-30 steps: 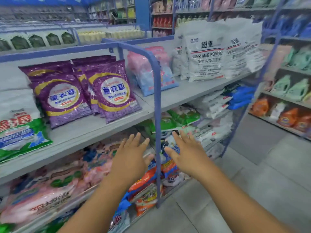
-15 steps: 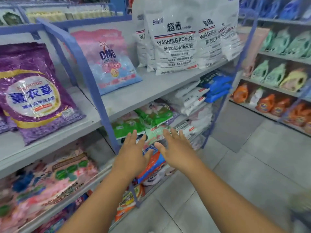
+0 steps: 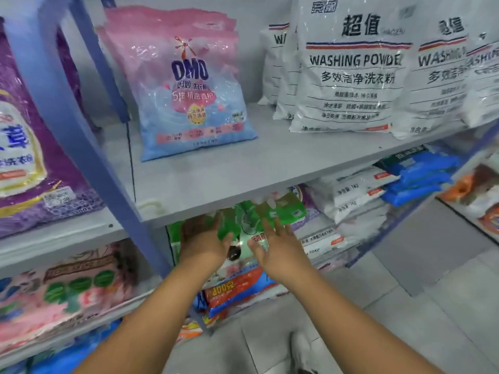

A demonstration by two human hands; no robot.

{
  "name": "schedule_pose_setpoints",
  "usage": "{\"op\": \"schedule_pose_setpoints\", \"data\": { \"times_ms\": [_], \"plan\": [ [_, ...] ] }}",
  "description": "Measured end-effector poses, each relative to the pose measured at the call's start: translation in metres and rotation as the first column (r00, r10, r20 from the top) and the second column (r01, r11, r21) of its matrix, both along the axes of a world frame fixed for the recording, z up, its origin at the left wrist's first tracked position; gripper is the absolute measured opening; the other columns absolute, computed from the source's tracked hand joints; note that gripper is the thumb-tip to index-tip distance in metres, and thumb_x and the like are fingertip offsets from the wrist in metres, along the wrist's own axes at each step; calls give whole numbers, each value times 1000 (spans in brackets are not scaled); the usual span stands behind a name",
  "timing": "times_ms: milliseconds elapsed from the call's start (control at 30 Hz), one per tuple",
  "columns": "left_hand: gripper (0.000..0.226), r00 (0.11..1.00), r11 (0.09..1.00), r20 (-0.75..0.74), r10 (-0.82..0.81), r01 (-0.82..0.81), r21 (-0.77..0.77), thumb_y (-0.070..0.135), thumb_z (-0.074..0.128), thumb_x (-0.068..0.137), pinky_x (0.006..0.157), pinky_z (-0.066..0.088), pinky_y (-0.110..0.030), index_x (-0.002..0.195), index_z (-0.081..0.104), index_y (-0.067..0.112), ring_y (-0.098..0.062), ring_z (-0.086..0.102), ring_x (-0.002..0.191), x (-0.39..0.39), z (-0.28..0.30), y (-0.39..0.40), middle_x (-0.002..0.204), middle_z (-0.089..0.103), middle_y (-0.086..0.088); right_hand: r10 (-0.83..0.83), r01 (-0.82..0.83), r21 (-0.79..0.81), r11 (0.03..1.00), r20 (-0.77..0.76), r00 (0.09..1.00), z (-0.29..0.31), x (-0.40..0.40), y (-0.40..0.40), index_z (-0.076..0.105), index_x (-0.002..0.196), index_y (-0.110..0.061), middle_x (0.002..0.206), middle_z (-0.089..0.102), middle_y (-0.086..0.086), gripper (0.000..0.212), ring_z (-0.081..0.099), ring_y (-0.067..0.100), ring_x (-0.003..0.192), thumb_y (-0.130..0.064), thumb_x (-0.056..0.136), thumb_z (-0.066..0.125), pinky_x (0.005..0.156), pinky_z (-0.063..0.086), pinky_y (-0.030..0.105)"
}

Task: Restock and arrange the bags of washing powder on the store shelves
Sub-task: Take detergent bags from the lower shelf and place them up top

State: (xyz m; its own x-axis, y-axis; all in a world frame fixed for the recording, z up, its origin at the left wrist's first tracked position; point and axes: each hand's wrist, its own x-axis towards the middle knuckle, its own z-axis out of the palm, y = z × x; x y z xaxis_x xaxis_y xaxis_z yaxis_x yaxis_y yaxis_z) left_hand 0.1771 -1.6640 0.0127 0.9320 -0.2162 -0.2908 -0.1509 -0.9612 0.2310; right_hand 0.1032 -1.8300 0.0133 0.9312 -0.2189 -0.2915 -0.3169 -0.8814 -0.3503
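Both hands on the green bag (image 3: 259, 215), one at each side: left hand (image 3: 201, 238) with fingers reaching over its left part, right hand (image 3: 280, 245) with fingers laid fairly straight along its right part. Impossible to tell whether the left fingers curl fully round the plastic or only press; fingertips hidden under the grey shelf (image 3: 243, 168). No pinch visible on the right.

Green bag directly under the grey shelf, near that shelf's front edge, atop other bags stacked there. Pink bag (image 3: 186, 85) upright on top of the grey shelf, above and left of the green bag; white bags (image 3: 351, 71) on the same shelf, above and to the right. Red-orange bag (image 3: 235, 287) a level below the green one.

Handling, judged from the look: soft glossy film over loose powder, so likely to sag and shift if lifted by a corner, and slick under dry palms. Probably moderately heavy for its size. Best taken with both hands low on the sides or under the bottom seam, thumbs on top, not by the thin top seal. Little headroom under the grey shelf, so drawn forward before lifting.
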Motion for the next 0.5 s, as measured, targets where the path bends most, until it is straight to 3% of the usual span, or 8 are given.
{"op": "schedule_pose_setpoints", "data": {
  "times_ms": [100,167,200,233,300,367,433,500],
  "plan": [
    [45,985,987,104,135,-124,-105,48,40,104,101,40,-35,140,53,25,-31,51,129,1,-4,-10,141,56,-11,80,-81,-22,997,-28,996,-13,38,-28,4,160,-30,169,3,10,78,5,34,155,-60,99,41,125,18,48],
    [42,922,928,209,327,-271,-255,47,44,102,94,42,-37,123,64,17,-34,58,118,0,-7,-13,127,64,-15,148,-149,-18,989,-44,988,-25,55,-41,7,159,-30,167,12,13,79,11,34,154,-57,97,48,123,24,47],
    [45,889,881,184,418,-348,-320,50,47,101,98,44,-39,122,66,15,-36,59,119,3,-13,-11,127,65,-17,180,-182,-31,983,-39,983,-32,61,-47,9,159,-29,165,17,15,80,15,35,152,-55,96,51,121,28,46],
    [51,868,827,69,491,-440,-351,55,52,97,103,46,-41,127,65,14,-35,59,122,8,-19,-8,132,64,-17,206,-207,-58,977,-21,978,-37,67,-52,12,159,-28,162,24,17,81,20,37,150,-55,95,54,119,33,45],
    [89,824,735,-147,547,-557,-386,82,58,77,109,45,-43,138,58,17,-29,56,129,18,-29,2,143,59,-6,263,-253,-164,953,42,964,-44,77,-61,21,156,-25,150,38,18,79,35,39,139,-57,93,56,107,43,42],
    [118,800,707,-199,567,-596,-381,98,55,55,114,40,-42,144,52,21,-24,51,136,26,-37,10,149,53,3,324,-290,-232,929,125,938,-49,83,-68,33,149,-23,138,47,16,71,46,35,126,-59,92,56,95,48,38],
    [115,780,723,-170,602,-623,-298,94,62,55,111,43,-40,144,50,21,-26,53,134,27,-38,7,149,54,-1,375,-331,-221,917,202,905,-51,86,-73,45,140,-21,129,54,13,60,53,32,117,-55,92,57,88,49,37],
    [113,744,691,-93,662,-653,-309,88,69,52,100,53,-41,140,50,21,-28,62,122,20,-35,-4,138,61,-4,417,-379,-191,905,232,879,-53,89,-77,52,135,-19,123,59,10,52,58,30,110,-50,94,56,85,51,36]
  ]
}}
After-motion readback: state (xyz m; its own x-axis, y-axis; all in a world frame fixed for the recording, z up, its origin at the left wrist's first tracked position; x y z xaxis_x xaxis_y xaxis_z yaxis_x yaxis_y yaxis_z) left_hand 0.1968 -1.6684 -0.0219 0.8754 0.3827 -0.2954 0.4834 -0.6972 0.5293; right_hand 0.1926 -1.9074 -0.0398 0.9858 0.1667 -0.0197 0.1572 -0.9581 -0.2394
